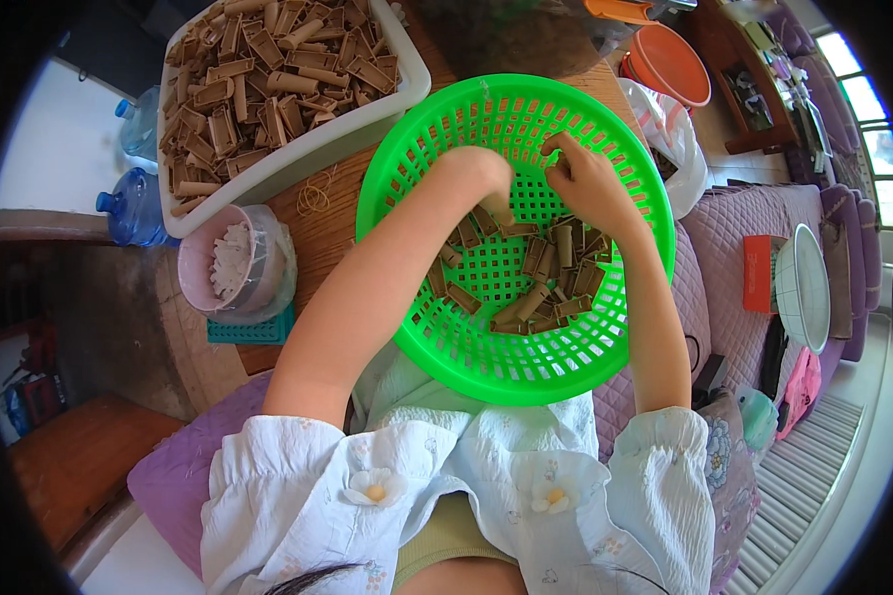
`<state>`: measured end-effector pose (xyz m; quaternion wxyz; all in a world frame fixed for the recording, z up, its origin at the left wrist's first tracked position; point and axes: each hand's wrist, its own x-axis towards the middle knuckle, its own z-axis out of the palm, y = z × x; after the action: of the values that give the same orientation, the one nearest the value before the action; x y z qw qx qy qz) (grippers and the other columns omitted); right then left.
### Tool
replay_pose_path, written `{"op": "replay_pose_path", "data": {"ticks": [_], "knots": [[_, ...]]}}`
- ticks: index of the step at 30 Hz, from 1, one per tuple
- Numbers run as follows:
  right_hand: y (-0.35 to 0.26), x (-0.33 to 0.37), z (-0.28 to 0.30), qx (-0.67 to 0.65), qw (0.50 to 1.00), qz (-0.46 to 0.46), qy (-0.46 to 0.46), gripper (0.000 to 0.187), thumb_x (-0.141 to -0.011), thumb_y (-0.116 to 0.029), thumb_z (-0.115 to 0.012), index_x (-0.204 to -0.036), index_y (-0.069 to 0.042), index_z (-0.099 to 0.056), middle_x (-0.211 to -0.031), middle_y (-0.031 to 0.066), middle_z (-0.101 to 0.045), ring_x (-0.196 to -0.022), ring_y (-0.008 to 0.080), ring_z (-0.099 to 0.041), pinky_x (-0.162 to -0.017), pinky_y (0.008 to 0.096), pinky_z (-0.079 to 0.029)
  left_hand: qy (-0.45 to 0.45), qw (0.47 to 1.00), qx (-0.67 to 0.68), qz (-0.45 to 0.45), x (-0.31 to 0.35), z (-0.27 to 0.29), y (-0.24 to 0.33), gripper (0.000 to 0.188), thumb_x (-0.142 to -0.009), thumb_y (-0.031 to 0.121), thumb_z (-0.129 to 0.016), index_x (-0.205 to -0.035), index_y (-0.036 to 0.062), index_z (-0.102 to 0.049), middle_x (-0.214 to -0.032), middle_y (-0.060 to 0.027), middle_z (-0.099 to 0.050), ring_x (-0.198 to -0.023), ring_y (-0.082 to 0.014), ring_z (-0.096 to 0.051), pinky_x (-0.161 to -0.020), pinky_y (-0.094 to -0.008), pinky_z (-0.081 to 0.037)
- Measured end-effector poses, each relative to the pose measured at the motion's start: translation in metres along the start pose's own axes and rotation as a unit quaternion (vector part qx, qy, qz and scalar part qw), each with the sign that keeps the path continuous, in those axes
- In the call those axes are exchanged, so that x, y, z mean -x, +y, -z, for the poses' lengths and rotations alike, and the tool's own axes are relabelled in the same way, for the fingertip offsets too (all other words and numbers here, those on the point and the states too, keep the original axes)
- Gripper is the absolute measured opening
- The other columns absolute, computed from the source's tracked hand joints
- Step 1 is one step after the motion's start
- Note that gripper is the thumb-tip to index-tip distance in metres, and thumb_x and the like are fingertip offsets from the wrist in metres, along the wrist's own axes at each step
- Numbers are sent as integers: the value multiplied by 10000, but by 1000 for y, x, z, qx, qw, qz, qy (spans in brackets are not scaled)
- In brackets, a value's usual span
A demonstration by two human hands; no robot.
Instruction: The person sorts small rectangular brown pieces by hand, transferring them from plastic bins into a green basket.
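A green plastic basket (521, 392) with a slotted wall sits in front of me, and several brown trough-shaped pieces (541, 260) lie loose on its bottom. My left hand (478, 177) reaches down inside the basket, bent at the wrist. Its fingers point at the upper pieces and are mostly hidden by the back of the hand, so its grip is unclear. Above the pieces at the right side is my right hand (593, 186). Its index finger is bent and stands apart from the thumb, with nothing visible between them.
A white bin (298, 164) heaped with the same brown pieces stands at the upper left. Below it, a pink bucket (200, 280) holds white pieces, beside a rubber band (315, 193) on the wooden table (347, 183). An orange basin (670, 64) and a white bag (687, 164) are at upper right.
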<state>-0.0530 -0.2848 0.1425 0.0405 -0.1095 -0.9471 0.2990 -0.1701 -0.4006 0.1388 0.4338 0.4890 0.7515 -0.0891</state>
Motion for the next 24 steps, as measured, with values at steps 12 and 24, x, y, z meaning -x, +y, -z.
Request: {"op": "replay_pose_path", "data": {"ticks": [12,24], "knots": [[4,6,24,-1,966,-188,-180,228,-785,-188,-546,-946,-30,-579,-708,124,-623,-556,194,-598,-549,318,-461,157,986,-58,-11,-35,-32,19,269,-764,203,-603,-965,25,-616,-937,-129,-638,-856,-249,-634,-726,-392,-515],[-20,17,-9,135,866,-105,-470,348,-802,-208,-474,-1136,-181,-565,-786,69,-654,-614,202,-639,-1076,368,-39,115,930,296,-186,-10,11,-35,324,-696,10,-469,-1020,33,-465,-758,-38,-513,-623,-159,-606,-566,-297,-470]]}}
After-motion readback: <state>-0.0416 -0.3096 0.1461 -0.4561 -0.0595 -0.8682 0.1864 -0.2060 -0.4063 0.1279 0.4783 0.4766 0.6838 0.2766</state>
